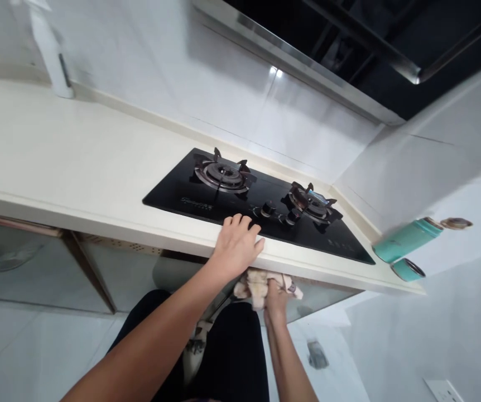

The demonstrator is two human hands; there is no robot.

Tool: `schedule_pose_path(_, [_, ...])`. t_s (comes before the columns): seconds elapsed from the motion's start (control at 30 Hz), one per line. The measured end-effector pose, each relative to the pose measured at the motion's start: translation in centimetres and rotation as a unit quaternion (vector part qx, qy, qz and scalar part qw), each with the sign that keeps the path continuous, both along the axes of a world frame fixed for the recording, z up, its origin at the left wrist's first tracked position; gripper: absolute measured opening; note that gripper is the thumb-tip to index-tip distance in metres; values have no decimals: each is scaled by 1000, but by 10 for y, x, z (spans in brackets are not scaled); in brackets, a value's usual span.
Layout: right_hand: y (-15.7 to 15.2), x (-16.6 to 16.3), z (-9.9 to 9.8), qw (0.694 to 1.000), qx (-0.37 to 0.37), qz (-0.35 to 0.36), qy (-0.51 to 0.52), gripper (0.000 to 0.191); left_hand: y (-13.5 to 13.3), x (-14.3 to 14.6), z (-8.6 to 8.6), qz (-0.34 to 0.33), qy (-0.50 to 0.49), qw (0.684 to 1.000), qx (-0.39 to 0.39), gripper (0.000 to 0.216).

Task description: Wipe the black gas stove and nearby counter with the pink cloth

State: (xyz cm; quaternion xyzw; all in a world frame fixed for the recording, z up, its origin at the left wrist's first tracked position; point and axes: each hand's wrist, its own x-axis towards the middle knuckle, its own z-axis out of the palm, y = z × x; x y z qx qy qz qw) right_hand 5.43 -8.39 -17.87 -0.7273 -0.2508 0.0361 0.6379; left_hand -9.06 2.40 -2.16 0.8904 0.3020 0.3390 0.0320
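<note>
L hand (237,243) palm-dn, R hand (277,301) clenched, lwr

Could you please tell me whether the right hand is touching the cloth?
Touching: the head view shows the right hand gripping the cloth, which bunches out on both sides of it, below the front edge of the counter.

Cream, tan-patched cloth (257,283), crumpled, bunched in the right hand (277,304), below the front edge of the countertop (90,162)

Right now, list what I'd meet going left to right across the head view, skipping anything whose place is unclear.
White upright object, left hand, right hand, right burner, teal canister.
</note>
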Motion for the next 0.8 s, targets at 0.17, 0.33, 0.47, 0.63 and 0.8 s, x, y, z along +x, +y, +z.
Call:
schedule_pose_path(0.17, [39, -77, 7, 985, 80, 86, 122, 55, 1, 3, -5, 1, -7, 1000, -11, 32])
schedule_pose_path(0.33, [56, -121, 10, 957, 110, 179, 198, 46, 0, 3, -2, 5, -7, 1000, 0, 24])
schedule_pose_path(0.47, [51, -120, 3, 938, 139, 216, 233, 39, 4, -2, -2, -5, -8, 999, 41, 27])
schedule_pose_path(0.63, [-2, -58, -12, 954, 141, 137, 229, 37, 8, -5, 0, -7, 4, 998, 63, 29])
schedule_pose_path(0.8, [-62, -6, 9, 994, 81, -63, 26, 36, 8, -2, 2, 15, 14, 996, 84, 33])
